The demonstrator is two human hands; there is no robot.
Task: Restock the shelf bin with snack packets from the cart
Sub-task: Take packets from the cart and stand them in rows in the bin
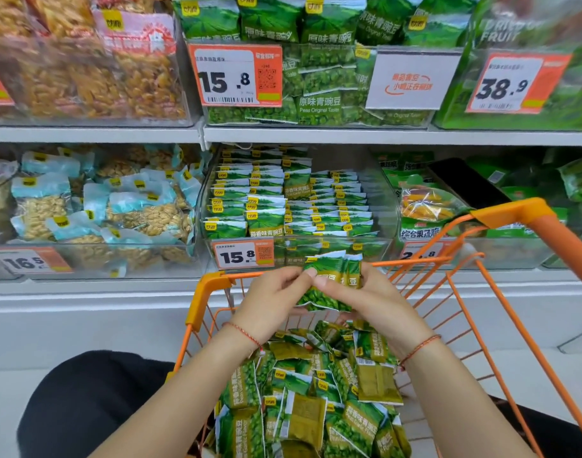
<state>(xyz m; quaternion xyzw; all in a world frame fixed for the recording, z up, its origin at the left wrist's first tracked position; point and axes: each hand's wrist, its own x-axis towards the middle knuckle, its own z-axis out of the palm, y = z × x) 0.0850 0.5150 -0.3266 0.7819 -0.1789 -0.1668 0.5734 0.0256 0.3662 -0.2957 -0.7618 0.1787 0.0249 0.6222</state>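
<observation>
Several green snack packets [332, 280] are held as a small stack above the orange cart [514, 213], gripped between both hands: left hand [273, 302] pinching the left edge, right hand [375, 305] curled round the right side. More loose packets [316, 391] fill the cart. Directly ahead, the clear shelf bin [387, 206] holds upright rows, price tag [243, 254] reading 15.8.

both forearms are bare, with no sleeve reaching the wrists. the left hand [272, 300] has a thin red string bracelet [243, 332] round its wrist, with a small knot or bead hanging at the outer side. the right hand [372, 300] wears a matching thin red cord [421, 348] round its wrist. fingernails are short and unpainted. dark black clothing [84, 401] covers the lap below the left arm.
</observation>
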